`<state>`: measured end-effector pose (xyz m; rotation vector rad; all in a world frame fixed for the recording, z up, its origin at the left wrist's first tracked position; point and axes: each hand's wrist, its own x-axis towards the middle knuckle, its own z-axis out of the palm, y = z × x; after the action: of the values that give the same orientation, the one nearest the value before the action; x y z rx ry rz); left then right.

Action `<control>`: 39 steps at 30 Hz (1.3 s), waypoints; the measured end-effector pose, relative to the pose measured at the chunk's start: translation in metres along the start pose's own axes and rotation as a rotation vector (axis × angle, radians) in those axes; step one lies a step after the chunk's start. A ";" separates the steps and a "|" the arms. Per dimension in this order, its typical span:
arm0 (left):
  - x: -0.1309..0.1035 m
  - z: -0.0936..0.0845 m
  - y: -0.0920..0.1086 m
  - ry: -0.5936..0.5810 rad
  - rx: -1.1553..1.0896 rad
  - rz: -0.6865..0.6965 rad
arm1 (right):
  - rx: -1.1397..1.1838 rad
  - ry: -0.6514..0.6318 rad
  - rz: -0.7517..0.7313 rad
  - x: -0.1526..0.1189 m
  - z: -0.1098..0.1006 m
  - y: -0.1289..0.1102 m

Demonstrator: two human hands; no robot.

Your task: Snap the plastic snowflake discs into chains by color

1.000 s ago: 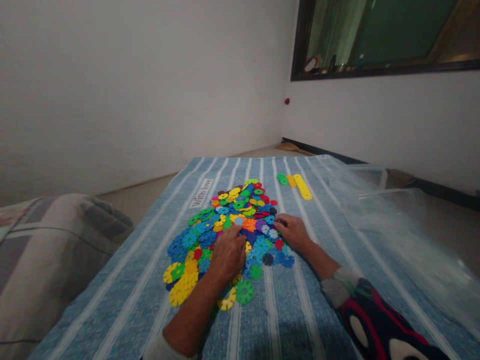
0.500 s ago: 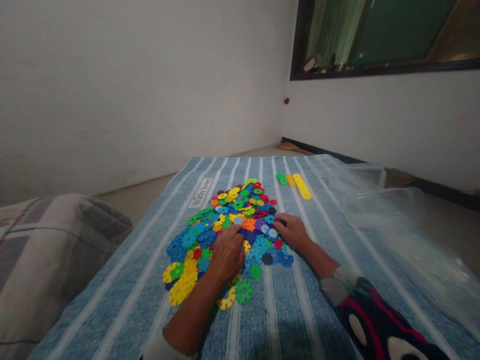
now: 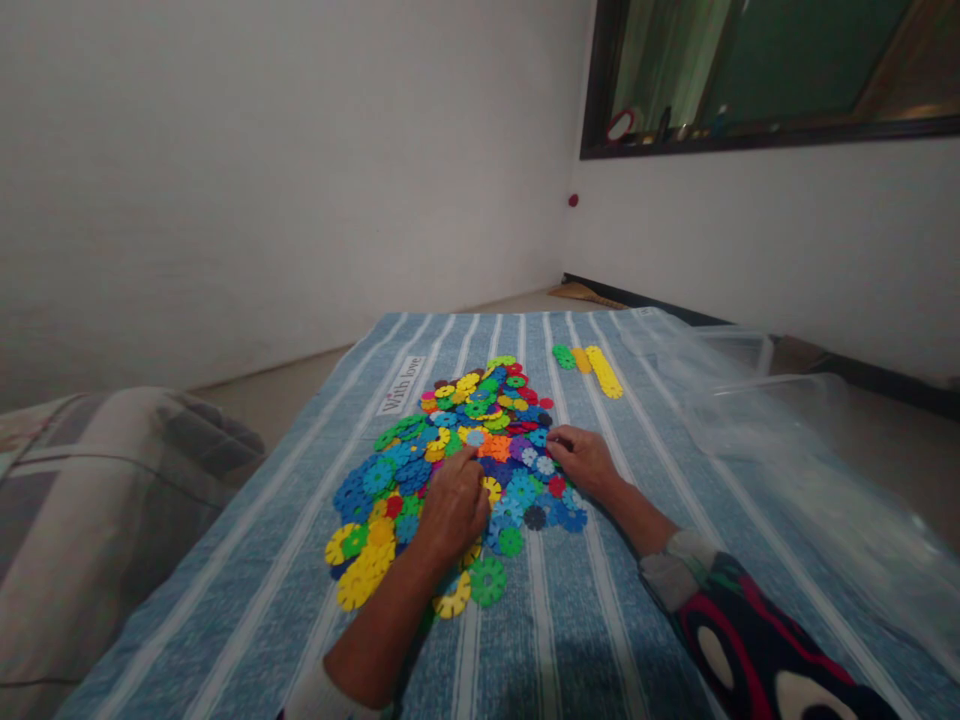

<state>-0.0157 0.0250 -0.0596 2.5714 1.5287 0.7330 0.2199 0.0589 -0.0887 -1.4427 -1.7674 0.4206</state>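
A heap of flat plastic snowflake discs (image 3: 457, 430) in blue, yellow, green, red and orange lies on a blue striped cloth (image 3: 570, 620). My left hand (image 3: 452, 505) rests palm down on the near middle of the heap, fingers curled, thumb by a yellow disc (image 3: 491, 489). My right hand (image 3: 586, 459) lies on the heap's right edge, its fingertips pinched near small light blue discs (image 3: 541, 465). Whether either hand grips a disc is hidden. A row of joined yellow discs (image 3: 604, 372) with an orange and a green disc (image 3: 564, 357) lies apart at the far right.
A crumpled clear plastic bag (image 3: 757, 440) and a clear plastic tub (image 3: 750, 345) lie at the cloth's right. A grey bundle of fabric (image 3: 97, 500) sits to the left. White walls stand behind, with a dark-framed window (image 3: 757, 80) at the upper right.
Both hands stay on the heap; the left hand has shifted very slightly toward me. The discs look unmoved.
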 end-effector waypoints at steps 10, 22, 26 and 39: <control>0.002 -0.007 -0.006 -0.041 -0.141 -0.062 | -0.005 -0.005 -0.013 0.001 0.001 0.002; 0.005 -0.013 -0.004 -0.066 -0.179 -0.090 | -0.002 0.014 -0.006 -0.001 0.001 0.002; 0.005 -0.014 -0.002 -0.040 -0.197 -0.074 | -0.043 0.078 -0.075 -0.003 0.001 -0.004; 0.003 -0.018 0.012 -0.006 -0.272 -0.004 | 0.123 -0.053 -0.376 -0.018 0.007 -0.040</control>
<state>-0.0123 0.0178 -0.0391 2.3683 1.3275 0.8645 0.1889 0.0322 -0.0719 -0.9926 -1.9673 0.3628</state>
